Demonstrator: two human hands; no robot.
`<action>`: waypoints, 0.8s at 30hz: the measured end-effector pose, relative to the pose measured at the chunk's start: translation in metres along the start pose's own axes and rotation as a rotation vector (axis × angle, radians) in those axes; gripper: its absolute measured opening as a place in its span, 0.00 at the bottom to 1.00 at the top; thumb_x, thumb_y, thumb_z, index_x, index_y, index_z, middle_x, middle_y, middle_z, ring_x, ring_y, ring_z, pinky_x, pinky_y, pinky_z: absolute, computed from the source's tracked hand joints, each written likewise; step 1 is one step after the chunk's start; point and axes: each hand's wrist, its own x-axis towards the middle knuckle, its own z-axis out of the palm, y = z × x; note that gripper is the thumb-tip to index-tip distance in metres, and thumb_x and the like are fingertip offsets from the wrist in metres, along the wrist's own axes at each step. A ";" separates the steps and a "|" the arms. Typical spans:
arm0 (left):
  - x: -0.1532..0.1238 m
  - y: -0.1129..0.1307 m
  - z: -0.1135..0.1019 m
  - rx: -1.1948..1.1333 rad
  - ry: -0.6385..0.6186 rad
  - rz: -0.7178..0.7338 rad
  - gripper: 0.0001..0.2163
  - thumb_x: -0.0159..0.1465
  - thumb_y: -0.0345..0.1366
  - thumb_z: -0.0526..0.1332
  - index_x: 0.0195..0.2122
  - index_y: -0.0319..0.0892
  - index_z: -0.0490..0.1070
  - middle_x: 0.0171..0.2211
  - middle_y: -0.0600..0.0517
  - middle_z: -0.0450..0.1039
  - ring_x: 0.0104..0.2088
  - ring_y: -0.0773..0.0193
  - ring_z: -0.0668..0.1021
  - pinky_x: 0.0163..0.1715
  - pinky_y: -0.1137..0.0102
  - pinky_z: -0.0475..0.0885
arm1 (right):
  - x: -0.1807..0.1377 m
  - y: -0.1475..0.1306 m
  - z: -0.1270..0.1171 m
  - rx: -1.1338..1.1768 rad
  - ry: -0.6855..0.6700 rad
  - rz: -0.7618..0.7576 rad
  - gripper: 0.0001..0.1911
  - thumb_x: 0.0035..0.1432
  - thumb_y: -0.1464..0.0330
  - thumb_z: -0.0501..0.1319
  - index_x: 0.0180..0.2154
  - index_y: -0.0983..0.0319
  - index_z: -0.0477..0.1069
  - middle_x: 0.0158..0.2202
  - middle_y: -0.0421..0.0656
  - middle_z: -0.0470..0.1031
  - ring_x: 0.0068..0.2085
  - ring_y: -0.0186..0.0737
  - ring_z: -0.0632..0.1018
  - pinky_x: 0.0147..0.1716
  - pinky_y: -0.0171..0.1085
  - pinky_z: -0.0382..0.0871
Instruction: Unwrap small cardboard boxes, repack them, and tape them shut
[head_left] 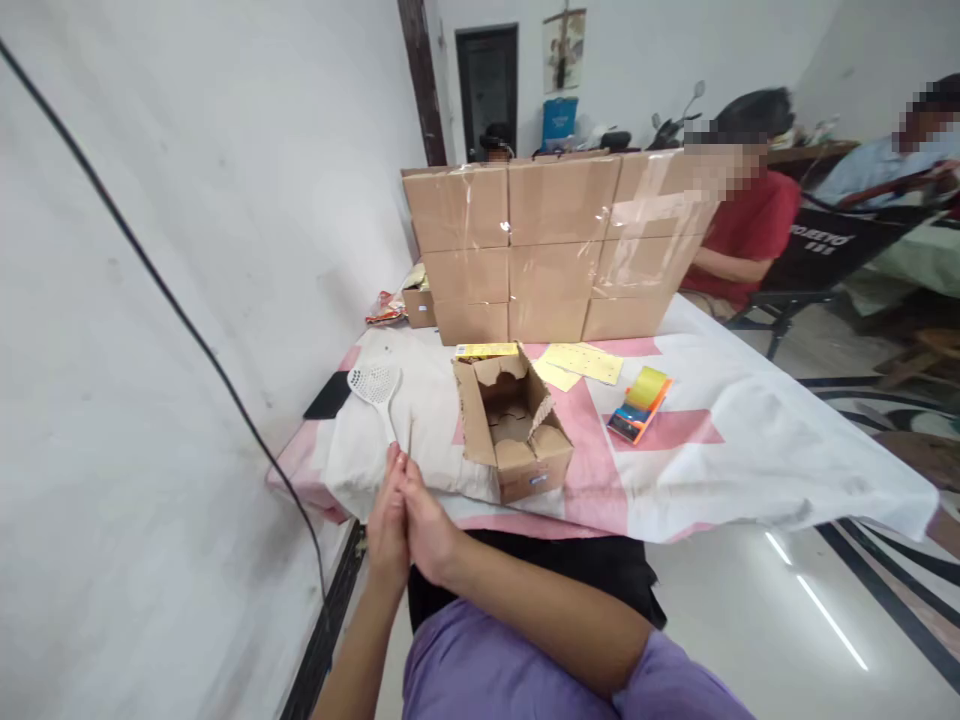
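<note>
My left hand (388, 520) and my right hand (433, 528) are pressed together palm to palm at the table's near left edge, fingers straight and pointing forward. A white skimmer (375, 384) with a perforated head reaches out beyond the fingertips. Its handle runs in between my hands, so the lower part is hidden. Just right of them stands an open cardboard box (534, 478) with torn, ragged flaps.
Yellow sheets (581, 362) and a tape dispenser (640, 405) lie right of the box. A black flat object (328, 396) is at the left edge. A tall cardboard panel (555, 250) stands behind. A person in red (757, 230) sits beyond it.
</note>
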 end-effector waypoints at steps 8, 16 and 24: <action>-0.039 0.004 0.029 -0.023 -0.005 0.062 0.27 0.72 0.46 0.50 0.70 0.48 0.53 0.72 0.52 0.47 0.72 0.54 0.50 0.71 0.57 0.45 | -0.006 -0.007 -0.025 -0.128 -0.065 -0.021 0.42 0.60 0.42 0.56 0.69 0.53 0.54 0.71 0.45 0.55 0.68 0.48 0.63 0.68 0.52 0.49; -0.031 0.003 0.046 -0.164 0.022 0.064 0.20 0.70 0.45 0.56 0.61 0.45 0.70 0.66 0.45 0.63 0.68 0.52 0.63 0.68 0.54 0.55 | 0.006 0.006 -0.044 -0.052 0.034 0.001 0.36 0.58 0.41 0.56 0.61 0.52 0.66 0.65 0.45 0.66 0.64 0.49 0.69 0.67 0.52 0.53; -0.019 -0.005 0.054 -0.378 0.151 -0.220 0.13 0.64 0.44 0.64 0.26 0.43 0.67 0.39 0.49 0.81 0.42 0.57 0.80 0.47 0.64 0.73 | 0.011 0.008 -0.057 -0.100 0.142 -0.065 0.28 0.60 0.48 0.59 0.54 0.57 0.68 0.57 0.49 0.73 0.60 0.46 0.73 0.65 0.50 0.57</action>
